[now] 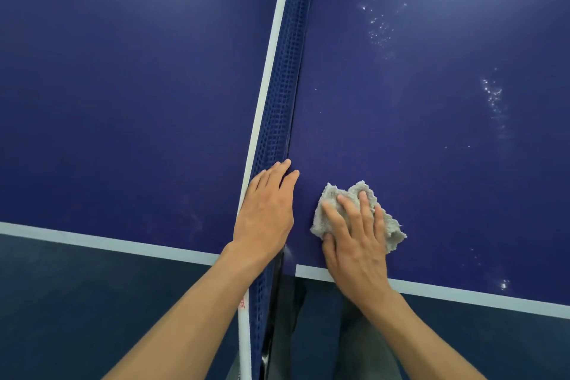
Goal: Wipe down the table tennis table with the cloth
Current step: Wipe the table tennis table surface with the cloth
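Observation:
The blue table tennis table (123, 86) fills the view, split by its blue net (282, 71) with a white top band. A crumpled grey cloth (393, 225) lies on the right half near the front edge. My right hand (354, 241) presses flat on the cloth, fingers spread over it. My left hand (265, 210) rests flat on the net's near end, fingers together, holding nothing. Patches of white droplets (381, 28) and another patch of droplets (493, 95) dot the right half beyond the cloth.
A white line (101, 242) runs along the table's near edge on both halves. Below the edge lies dark blue floor (92, 318). My legs in grey trousers (364, 348) stand by the net post. A small wet spot (504, 284) sits near the front right edge.

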Action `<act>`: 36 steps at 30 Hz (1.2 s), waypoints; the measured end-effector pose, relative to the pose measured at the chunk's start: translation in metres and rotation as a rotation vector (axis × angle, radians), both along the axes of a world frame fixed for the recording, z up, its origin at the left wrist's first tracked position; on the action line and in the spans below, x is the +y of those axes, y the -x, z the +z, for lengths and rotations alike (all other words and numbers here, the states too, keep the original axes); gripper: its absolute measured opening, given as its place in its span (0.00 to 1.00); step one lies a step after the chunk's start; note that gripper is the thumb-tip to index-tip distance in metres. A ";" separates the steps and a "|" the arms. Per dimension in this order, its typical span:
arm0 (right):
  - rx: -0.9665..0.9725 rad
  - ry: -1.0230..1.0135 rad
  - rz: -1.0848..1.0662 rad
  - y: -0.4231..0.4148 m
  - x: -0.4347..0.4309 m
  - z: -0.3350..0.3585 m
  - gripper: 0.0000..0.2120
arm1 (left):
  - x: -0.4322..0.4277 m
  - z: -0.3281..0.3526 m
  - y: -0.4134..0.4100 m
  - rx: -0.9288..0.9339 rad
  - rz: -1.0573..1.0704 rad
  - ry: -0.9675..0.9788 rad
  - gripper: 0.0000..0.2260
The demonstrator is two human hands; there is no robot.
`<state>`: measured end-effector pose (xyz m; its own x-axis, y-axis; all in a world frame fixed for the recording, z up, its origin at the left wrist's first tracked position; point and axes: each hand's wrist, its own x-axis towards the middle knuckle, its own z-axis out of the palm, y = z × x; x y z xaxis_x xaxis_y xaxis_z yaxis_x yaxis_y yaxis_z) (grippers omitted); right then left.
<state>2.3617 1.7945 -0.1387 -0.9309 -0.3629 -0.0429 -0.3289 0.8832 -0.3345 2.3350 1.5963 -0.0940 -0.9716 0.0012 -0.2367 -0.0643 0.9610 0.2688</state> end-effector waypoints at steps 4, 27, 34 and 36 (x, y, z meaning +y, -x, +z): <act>-0.061 -0.023 0.273 -0.006 -0.035 0.002 0.27 | -0.001 0.006 0.004 0.021 0.078 -0.009 0.26; -0.085 -0.159 0.468 0.000 0.082 -0.001 0.28 | 0.023 0.009 0.026 0.110 0.062 0.078 0.24; -0.098 -0.203 0.024 0.072 0.102 0.000 0.27 | 0.003 0.001 0.080 0.117 -0.013 0.275 0.25; -0.063 -0.177 -0.044 0.097 0.061 -0.002 0.27 | -0.010 0.000 0.095 0.096 -0.056 0.328 0.26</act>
<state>2.2642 1.8555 -0.1406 -0.9390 -0.3037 -0.1615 -0.2721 0.9430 -0.1915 2.2401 1.5859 -0.0936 -0.9900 -0.0064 -0.1410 0.0012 0.9986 -0.0532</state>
